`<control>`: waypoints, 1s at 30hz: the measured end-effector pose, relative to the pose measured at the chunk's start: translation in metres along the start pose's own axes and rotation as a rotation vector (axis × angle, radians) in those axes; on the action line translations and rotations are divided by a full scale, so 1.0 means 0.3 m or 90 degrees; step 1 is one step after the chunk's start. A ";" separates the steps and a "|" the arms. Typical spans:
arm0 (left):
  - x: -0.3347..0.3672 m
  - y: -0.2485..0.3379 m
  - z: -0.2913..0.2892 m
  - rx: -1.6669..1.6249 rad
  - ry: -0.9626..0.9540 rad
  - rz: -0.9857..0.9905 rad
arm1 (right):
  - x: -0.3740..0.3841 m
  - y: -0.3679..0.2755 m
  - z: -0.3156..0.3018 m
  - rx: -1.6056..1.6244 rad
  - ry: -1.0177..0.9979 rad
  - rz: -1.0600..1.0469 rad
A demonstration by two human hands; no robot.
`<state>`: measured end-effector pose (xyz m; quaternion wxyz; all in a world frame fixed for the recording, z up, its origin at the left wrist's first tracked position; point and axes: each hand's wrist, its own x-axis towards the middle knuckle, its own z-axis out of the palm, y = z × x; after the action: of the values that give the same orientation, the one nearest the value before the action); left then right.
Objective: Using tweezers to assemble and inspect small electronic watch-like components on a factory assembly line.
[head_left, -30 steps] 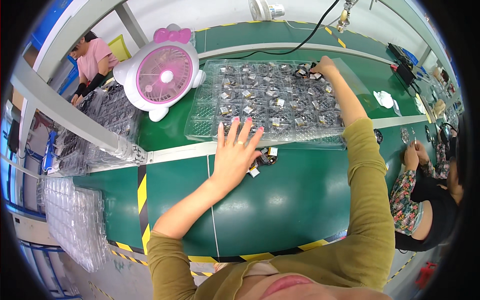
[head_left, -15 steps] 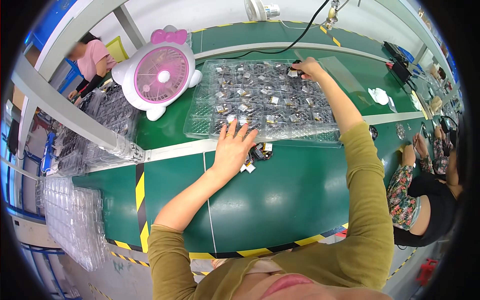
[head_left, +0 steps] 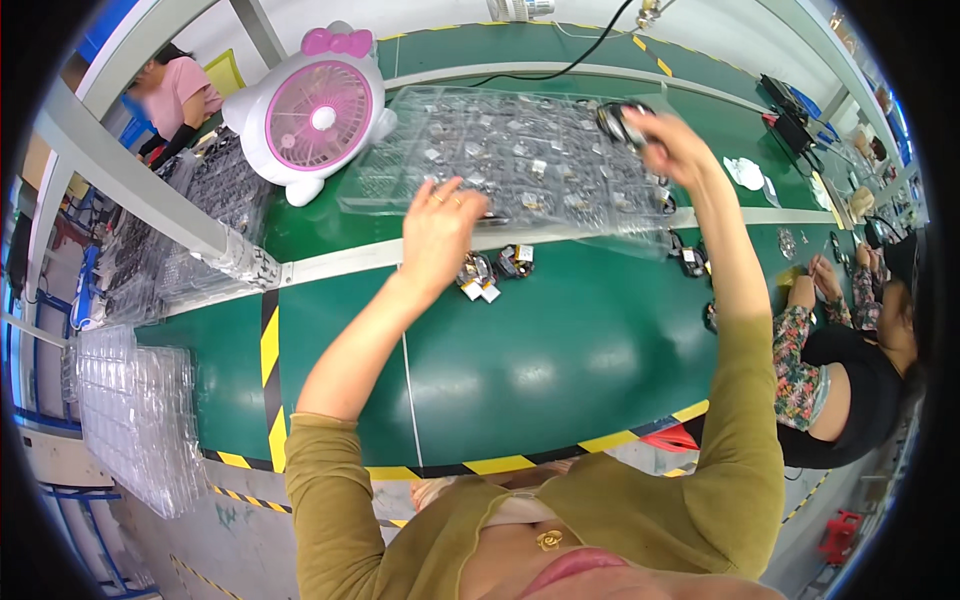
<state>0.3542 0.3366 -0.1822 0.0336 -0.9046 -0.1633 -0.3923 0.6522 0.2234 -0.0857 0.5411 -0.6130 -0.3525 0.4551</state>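
Since half a second ago the left hand (head_left: 437, 222) has lifted off the green bench, fingers spread, to the near edge of the clear blister tray (head_left: 400, 180) at upper centre, seemingly steadying it. Right hand (head_left: 672, 145) pinches a small dark round part (head_left: 618, 120) above the tray's far right corner; most tray pockets hold small parts.

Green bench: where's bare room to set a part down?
Bare green bench between the small parts and the striped near edge. Crowded: clear tray under both hands, fan far left, stacked trays off the left end.
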 end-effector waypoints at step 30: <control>-0.279 0.282 -1.290 0.151 -0.134 -0.055 | -0.552 0.185 0.361 0.497 -0.419 -0.012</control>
<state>0.0576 0.1609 0.0302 0.1057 -0.9225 -0.2501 -0.2743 0.4912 0.0980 -0.1112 0.5942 -0.1861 -0.3134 0.7170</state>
